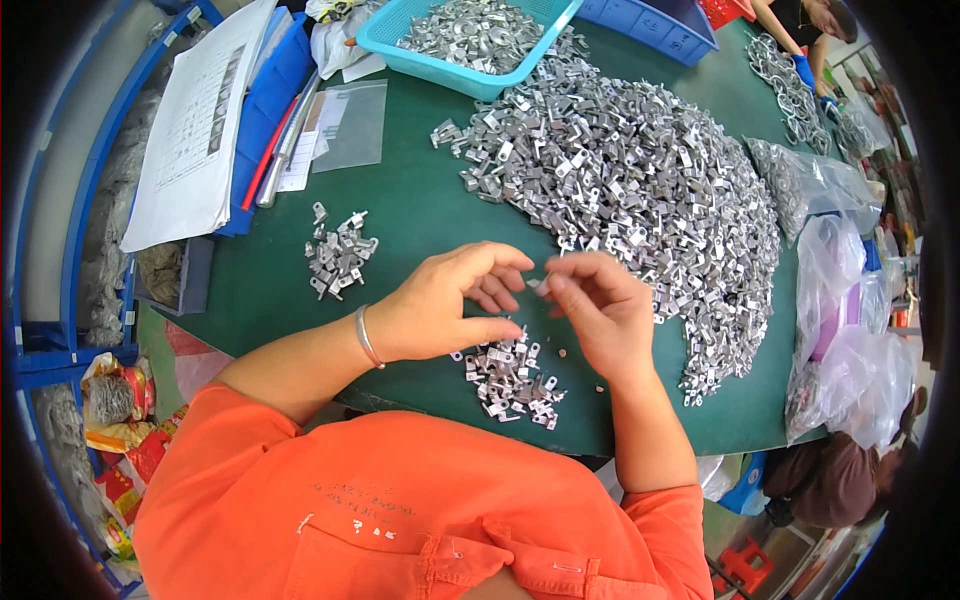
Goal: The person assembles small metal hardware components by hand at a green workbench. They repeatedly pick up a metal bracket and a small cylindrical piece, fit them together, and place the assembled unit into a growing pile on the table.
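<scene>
White sheets (pixel 192 130) lie against a blue bin (pixel 262 128), and a red stool (pixel 746 564) stands lower right.

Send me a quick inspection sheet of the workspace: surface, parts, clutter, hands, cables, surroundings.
Surface: green table, largely covered at centre-right.
Parts: big pile of small metal parts; small left pile; near pile below the hands; basket of metal pieces at the far edge.
Clutter: papers and red pen left, bags right.
Hands: left hand open, nothing seen in it; right hand pinching what looks like a small part.
Cables: nothing seen.
Surroundings: shelves left; co-worker's blue glove upper right; red stool lower right.
</scene>
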{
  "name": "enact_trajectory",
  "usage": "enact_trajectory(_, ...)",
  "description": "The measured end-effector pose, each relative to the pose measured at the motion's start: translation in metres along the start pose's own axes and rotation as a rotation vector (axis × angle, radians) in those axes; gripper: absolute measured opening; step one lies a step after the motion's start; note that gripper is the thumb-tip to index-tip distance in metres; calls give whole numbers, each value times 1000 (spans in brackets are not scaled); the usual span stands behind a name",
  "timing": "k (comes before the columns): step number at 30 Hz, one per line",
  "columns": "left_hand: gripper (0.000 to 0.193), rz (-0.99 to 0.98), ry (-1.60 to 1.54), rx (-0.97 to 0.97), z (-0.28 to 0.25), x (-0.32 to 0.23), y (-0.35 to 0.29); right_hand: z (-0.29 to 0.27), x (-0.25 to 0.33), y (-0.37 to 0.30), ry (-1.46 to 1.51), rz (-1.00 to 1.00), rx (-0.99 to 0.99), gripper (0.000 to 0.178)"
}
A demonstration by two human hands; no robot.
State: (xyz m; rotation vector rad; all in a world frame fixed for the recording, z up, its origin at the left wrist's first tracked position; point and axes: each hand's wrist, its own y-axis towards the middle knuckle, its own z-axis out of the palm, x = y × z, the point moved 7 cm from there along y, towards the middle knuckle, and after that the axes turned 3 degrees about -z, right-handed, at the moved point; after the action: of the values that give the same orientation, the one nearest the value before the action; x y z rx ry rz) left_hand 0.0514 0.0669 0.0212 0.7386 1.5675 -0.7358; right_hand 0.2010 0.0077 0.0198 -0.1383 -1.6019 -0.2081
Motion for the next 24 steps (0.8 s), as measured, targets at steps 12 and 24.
enact_trajectory(12,19,-21,-103,8,-4,6,-1,9,-8,-5,205,258,174,8)
enact_trajectory(24,16,281,402,122,6,-3,-2,-3,26,8,-1141,-423,77,12)
